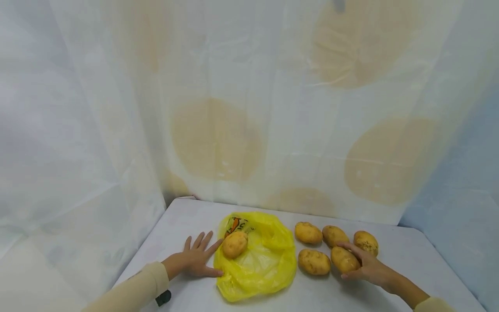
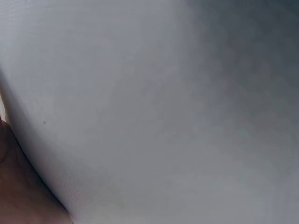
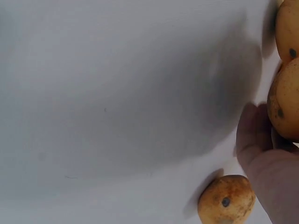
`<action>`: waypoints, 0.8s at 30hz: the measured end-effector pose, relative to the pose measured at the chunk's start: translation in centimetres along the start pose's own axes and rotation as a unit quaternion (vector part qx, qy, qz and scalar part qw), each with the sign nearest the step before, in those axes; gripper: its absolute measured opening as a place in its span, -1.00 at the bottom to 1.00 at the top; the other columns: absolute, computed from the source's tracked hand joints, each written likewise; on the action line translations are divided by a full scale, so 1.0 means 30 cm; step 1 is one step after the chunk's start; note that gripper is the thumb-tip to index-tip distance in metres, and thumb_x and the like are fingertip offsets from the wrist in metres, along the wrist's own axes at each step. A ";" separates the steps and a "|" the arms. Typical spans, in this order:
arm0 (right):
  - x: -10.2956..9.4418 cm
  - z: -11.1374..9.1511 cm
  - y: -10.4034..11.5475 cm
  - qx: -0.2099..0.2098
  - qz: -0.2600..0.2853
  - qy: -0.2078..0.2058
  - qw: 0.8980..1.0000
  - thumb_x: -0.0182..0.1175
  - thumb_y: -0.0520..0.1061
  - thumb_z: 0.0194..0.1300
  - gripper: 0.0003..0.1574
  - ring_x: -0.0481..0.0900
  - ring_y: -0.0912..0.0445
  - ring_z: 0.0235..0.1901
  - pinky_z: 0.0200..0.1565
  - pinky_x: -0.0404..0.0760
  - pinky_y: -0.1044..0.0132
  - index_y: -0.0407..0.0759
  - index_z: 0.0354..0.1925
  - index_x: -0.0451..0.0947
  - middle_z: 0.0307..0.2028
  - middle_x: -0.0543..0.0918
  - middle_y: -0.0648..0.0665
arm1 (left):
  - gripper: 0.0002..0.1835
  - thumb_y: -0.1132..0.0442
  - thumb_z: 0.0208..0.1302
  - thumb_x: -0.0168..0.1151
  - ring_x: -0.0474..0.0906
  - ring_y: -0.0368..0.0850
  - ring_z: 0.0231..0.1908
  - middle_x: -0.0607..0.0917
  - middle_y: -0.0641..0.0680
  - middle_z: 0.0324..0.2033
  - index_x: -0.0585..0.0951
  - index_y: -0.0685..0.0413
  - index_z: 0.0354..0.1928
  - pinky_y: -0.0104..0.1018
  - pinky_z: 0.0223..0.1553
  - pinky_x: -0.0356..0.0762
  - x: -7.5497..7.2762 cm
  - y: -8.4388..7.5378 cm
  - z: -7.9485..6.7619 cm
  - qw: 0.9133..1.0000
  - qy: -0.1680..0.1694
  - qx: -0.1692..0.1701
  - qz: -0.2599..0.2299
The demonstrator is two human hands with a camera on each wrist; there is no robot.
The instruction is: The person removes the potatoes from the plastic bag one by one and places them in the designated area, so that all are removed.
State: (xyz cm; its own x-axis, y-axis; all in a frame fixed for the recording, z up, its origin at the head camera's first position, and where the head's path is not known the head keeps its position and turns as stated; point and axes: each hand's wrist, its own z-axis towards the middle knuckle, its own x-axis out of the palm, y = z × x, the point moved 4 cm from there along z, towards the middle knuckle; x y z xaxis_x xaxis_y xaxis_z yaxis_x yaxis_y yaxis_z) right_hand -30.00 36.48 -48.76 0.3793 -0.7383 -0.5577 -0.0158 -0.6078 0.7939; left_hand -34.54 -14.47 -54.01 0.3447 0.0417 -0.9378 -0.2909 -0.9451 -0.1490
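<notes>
In the head view a yellow plastic bag (image 1: 269,281) lies spread on the white table, with a single potato (image 1: 235,245) on its left part. My left hand (image 1: 197,261) rests flat at the bag's left edge, fingers spread, the index fingertip right by that potato. To the right of the bag, my right hand (image 1: 370,269) holds another potato (image 1: 345,259) between thumb and fingers. The right wrist view shows the held potato (image 3: 286,100) at its right edge, partly cut off. The left wrist view catches only the edge of the left hand (image 2: 23,186).
Around the right hand lie several more potatoes: one at front left (image 1: 314,262), two behind, and one at back right (image 1: 365,242). A small dark object (image 1: 163,297) sits beside the left forearm. Pale hanging sheets with tan circles (image 1: 218,138) stand behind the table (image 1: 187,216).
</notes>
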 end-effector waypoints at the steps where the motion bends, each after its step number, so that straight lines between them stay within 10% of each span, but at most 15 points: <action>1: 0.000 0.000 -0.004 0.000 -0.004 -0.003 1.000 0.47 -0.04 0.11 0.15 0.10 -0.48 0.38 0.18 0.29 -0.43 -0.08 0.51 0.07 0.48 -0.03 -0.53 | 0.20 -0.74 -0.12 -0.02 -0.24 0.31 0.54 -0.16 0.16 0.58 0.00 -0.37 0.56 0.49 0.37 -0.41 0.000 0.000 0.002 1.000 -0.002 0.001 0.001; 24: 0.008 0.030 -0.071 0.027 -0.020 -0.009 0.999 0.49 -0.01 0.08 0.15 0.19 -0.45 0.31 0.13 0.35 -0.39 -0.04 0.51 0.10 0.48 -0.15 -0.57 | 0.21 -0.75 -0.13 -0.05 -0.25 0.30 0.54 -0.17 0.15 0.58 0.00 -0.39 0.56 0.49 0.38 -0.41 0.013 0.006 0.021 1.000 0.000 0.001 0.006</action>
State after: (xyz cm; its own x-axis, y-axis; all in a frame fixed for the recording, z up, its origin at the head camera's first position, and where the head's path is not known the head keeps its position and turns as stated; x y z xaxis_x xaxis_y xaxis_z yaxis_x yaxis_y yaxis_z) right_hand -30.71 37.34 -50.81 0.3632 -0.7187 -0.5930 -0.0507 -0.6507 0.7576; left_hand -35.02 -14.41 -54.62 0.3407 0.0298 -0.9397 -0.2972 -0.9448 -0.1377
